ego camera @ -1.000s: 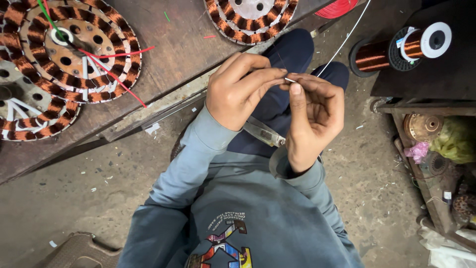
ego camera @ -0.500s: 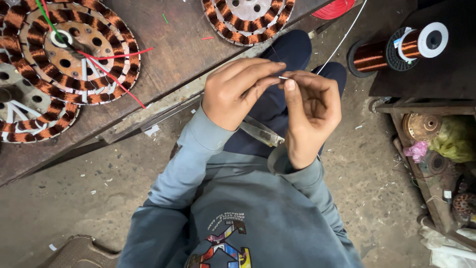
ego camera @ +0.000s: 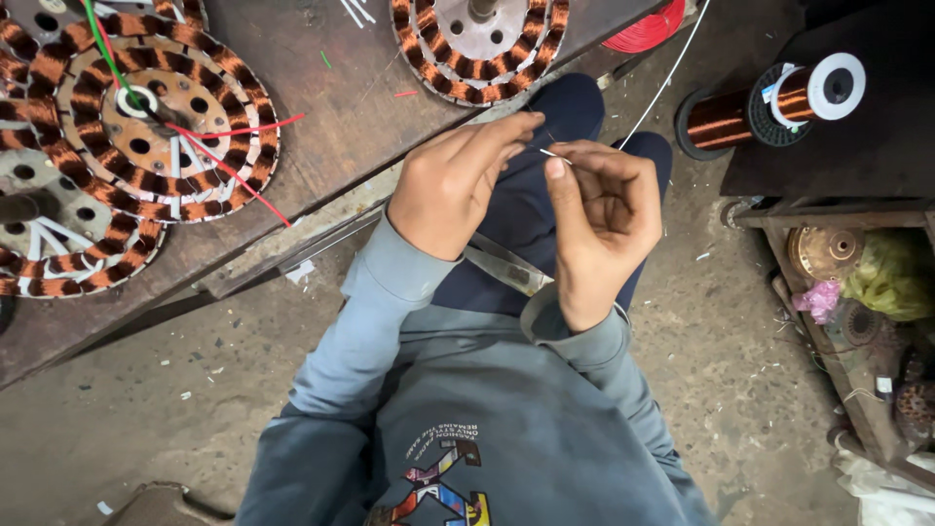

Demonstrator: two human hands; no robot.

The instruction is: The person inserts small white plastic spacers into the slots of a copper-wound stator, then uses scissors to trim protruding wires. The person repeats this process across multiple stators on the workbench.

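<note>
Head view: left hand point(ego camera: 453, 185) and right hand point(ego camera: 604, 209) pinch thin white wire point(ego camera: 555, 154) between fingertips.

The left hand point(ego camera: 450, 190) has slid a little leftward. The right hand point(ego camera: 606, 219) has dropped slightly, its fingers looser around the thin white wire end point(ego camera: 553, 153).

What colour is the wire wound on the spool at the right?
Copper-orange, glossy, on a spool with a black flange at one end and a white one at the other; the head view shows it plainly.

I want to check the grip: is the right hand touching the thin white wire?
Touching. In the head view the right hand pinches the thin white wire at its fingertips, and the left hand meets it there.
</note>
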